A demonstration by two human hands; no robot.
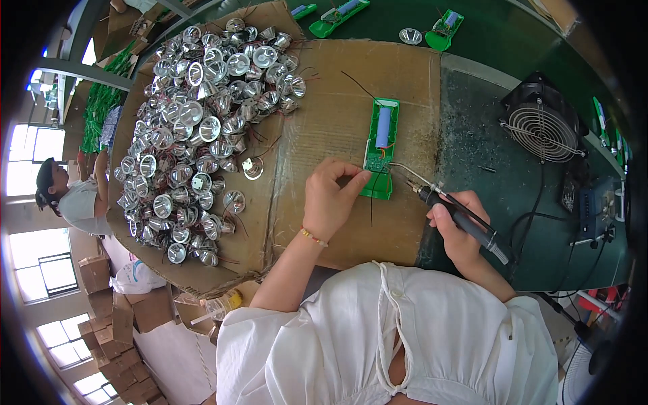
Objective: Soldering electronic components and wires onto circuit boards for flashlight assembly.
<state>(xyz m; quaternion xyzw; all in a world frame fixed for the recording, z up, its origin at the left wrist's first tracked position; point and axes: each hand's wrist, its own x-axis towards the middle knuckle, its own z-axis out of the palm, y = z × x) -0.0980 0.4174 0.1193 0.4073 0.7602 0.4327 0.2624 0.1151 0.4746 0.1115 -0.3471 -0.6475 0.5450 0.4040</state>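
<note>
On the cardboard sheet before me lies an open green plastic housing (381, 185), long and narrow, with a blue cylindrical battery (383, 128) in its upper part. A small green circuit board (376, 162) sits below the battery, with thin dark wires running out. My left hand (331, 196) is closed in a pinch at the board's left edge; what lies between thumb and forefinger is too small to tell. My right hand (464, 248) grips a black soldering iron (472, 228). A thin curved metal tube (408, 170) attached to the iron reaches the board's right side.
Silvery reflector cups (196, 135) with wires fill a cardboard box (287, 17) on the left. A black fan with a wire guard (543, 131) stands right, near a blue device (597, 209). More green housings (337, 17) lie at the back. Another person (77, 196) is at far left.
</note>
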